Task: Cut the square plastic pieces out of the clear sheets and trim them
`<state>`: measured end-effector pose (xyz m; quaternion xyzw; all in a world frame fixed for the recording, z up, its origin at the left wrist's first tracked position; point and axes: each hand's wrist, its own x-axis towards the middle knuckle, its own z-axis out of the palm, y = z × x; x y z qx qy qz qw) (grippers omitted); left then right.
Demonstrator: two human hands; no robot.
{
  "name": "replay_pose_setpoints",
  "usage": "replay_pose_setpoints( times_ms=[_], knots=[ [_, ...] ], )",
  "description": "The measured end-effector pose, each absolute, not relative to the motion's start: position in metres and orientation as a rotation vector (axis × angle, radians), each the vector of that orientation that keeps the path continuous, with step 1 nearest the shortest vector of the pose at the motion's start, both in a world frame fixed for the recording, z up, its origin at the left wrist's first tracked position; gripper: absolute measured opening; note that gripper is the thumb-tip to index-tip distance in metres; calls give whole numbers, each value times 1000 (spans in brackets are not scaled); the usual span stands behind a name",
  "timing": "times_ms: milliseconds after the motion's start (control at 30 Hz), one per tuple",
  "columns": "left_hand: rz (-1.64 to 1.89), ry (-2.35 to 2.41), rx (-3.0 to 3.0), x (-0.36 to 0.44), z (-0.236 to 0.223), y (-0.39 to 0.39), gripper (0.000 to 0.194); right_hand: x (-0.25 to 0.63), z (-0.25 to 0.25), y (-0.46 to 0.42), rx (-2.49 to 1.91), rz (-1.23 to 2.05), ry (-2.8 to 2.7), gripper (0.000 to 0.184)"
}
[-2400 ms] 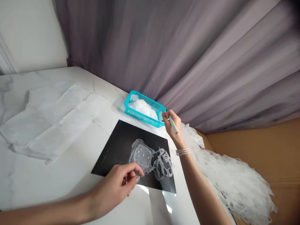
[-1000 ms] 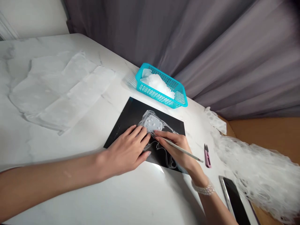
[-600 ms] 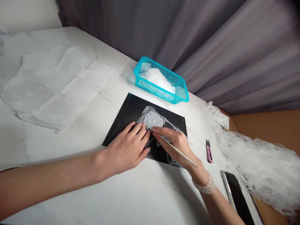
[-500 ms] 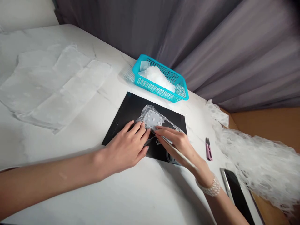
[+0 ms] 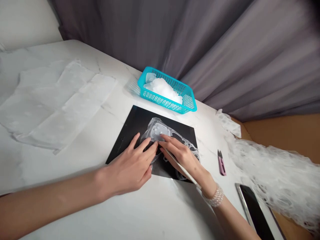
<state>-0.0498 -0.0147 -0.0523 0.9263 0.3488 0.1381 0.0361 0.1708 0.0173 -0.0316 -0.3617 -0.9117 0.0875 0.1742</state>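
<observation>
A black sheet [image 5: 136, 121] lies on the white marble table [image 5: 100, 186]. On it rests a translucent white lace piece [image 5: 156, 130] with looping trim. My left hand [image 5: 132, 163] lies flat on the sheet, fingers spread, fingertips pressing the near edge of the lace. My right hand [image 5: 181, 155] holds a thin white pen-like stick [image 5: 181, 168] and its fingertips touch the lace beside my left fingers. A pearl bracelet [image 5: 213, 198] circles my right wrist.
A teal plastic basket [image 5: 172, 100] with white material stands behind the sheet. White fabric pieces [image 5: 55, 103] lie at the left. Small pink snips [image 5: 221, 163] and a dark phone [image 5: 255, 213] lie at the right, beside a heap of white lace [image 5: 272, 180]. Grey curtains hang behind.
My right hand came from the basket down to the lace, stick in hand. My left hand flattened onto the sheet. Over the last second both hands stayed pressed on the lace with small shifts.
</observation>
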Motion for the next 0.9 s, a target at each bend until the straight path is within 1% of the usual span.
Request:
replay_pose_setpoints(
  times_ms=[133, 233, 300, 367, 433, 467, 500, 567, 633, 667, 733, 767, 833, 867, 900],
  knots=[
    [436, 1056, 2815, -53, -54, -15, 47, 166, -34, 16, -983, 45, -2760, 38],
    [510, 1042, 2822, -54, -60, -15, 47, 153, -32, 13, -944, -57, -2813, 39],
    [566, 1052, 2816, -55, -65, -15, 46, 149, -30, 16, -898, 75, -2773, 39],
    [600, 1069, 2804, -56, -67, -13, 48, 162, -27, 25, -941, 375, -2594, 39],
    [600, 1064, 2803, -56, -66, -11, 52, 198, -23, 39, -1122, 675, -2194, 35],
    [583, 1052, 2805, -57, -64, -10, 54, 225, -21, 46, -1235, 759, -1931, 29],
    [567, 1042, 2806, -57, -63, -9, 56, 256, -18, 53, -1326, 788, -1607, 22],
    [548, 1042, 2796, -58, -61, -9, 57, 322, -11, 62, -1389, 723, -963, 17],
    [548, 1057, 2776, -57, -60, -10, 58, 373, -3, 62, -1376, 625, -811, 8],
    [561, 1064, 2765, -56, -61, -11, 57, 388, 1, 59, -1368, 592, -765, 9],
    [599, 1073, 2736, -55, -63, -11, 54, 391, 8, 45, -1363, 599, -738, 12],
    [631, 1088, 2715, -55, -64, -10, 51, 380, 11, 37, -1358, 640, -724, 17],
    [701, 1143, 2667, -56, -65, -6, 46, 341, 15, 21, -1326, 813, -697, 34],
    [737, 1165, 2650, -58, -65, -2, 44, 317, 17, 15, -1294, 901, -702, 37],
    [780, 1185, 2634, -60, -63, 1, 42, 292, 20, 9, -1257, 997, -722, 36]
  ],
)
